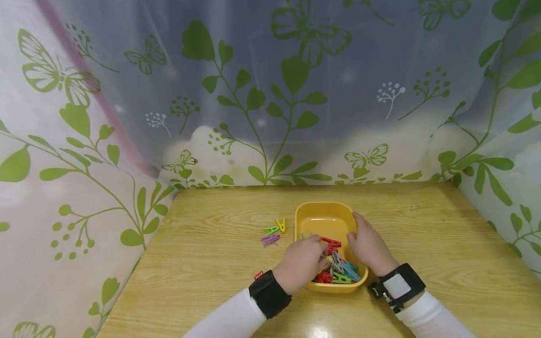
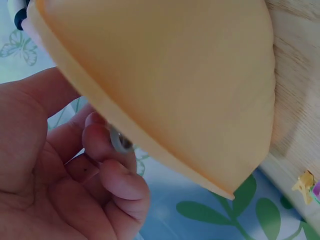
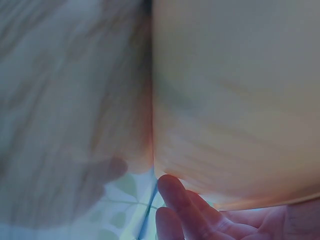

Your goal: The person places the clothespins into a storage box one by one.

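Observation:
A yellow plastic basket [image 1: 323,210] stands on the table with a pile of coloured clothespins [image 1: 341,278] in its near half. My left hand [image 1: 299,263] reaches over the basket's left rim, its fingers curled among the clothespins. In the left wrist view, a greyish clothespin [image 2: 120,140] shows partly at the fingertips, apparently pinched; the rim hides the rest. My right hand [image 1: 372,246] grips the basket's right wall, thumb over the rim and fingers outside. Left of the basket lie a green clothespin [image 1: 272,230], a yellow clothespin [image 1: 281,225] and a purple clothespin [image 1: 270,240].
The wooden table [image 1: 220,263] extends on both sides of the basket. A leaf-and-butterfly patterned curtain [image 1: 262,94] surrounds the table at the back and sides.

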A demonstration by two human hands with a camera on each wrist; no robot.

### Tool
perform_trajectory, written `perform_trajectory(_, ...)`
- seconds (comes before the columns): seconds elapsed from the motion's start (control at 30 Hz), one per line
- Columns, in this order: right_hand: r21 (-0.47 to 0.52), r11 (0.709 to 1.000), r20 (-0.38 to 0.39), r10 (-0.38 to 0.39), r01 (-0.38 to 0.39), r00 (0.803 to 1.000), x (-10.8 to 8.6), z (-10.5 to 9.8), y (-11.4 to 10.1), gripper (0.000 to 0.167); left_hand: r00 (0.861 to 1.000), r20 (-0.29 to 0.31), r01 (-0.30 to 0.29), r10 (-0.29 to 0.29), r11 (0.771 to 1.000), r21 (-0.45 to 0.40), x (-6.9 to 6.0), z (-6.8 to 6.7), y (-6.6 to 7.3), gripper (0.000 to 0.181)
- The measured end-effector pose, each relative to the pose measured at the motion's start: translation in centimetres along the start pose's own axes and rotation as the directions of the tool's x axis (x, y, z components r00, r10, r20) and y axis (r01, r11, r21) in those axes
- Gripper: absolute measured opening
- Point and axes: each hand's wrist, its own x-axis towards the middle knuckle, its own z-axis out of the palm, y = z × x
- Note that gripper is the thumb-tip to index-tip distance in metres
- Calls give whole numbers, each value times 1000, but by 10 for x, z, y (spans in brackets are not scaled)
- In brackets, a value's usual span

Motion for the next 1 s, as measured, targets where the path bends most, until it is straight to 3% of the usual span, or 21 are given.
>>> perform_trajectory(0.2,0,1000,6,12,-12,1000,1,0,-1,62,998,6,57,-57,994,-89,-5,-10,-12,21)
perform_trajectory(0.37,-3,1000,-2,8,-8,1000,2,0,-2,62,986,-53,145,-156,976,-165,-12,-20,-35,16)
perform_trajectory(0.53,0,1000,-2,11,-11,1000,1,-1,-3,62,962,-119,233,-248,964,-125,-20,-22,-69,14)
perform_trajectory(0.7,8,1000,8,20,-20,1000,0,-2,-3,62,940,-79,325,-332,942,-85,-26,-18,-97,18)
perform_trajectory(0.83,14,1000,8,18,-18,1000,-1,-1,-3,62,932,-52,357,-360,932,-59,-31,-11,-110,19)
perform_trajectory(1.0,17,1000,8,21,-21,1000,0,0,-2,62,932,-48,360,-360,933,-13,-38,-5,-114,17)
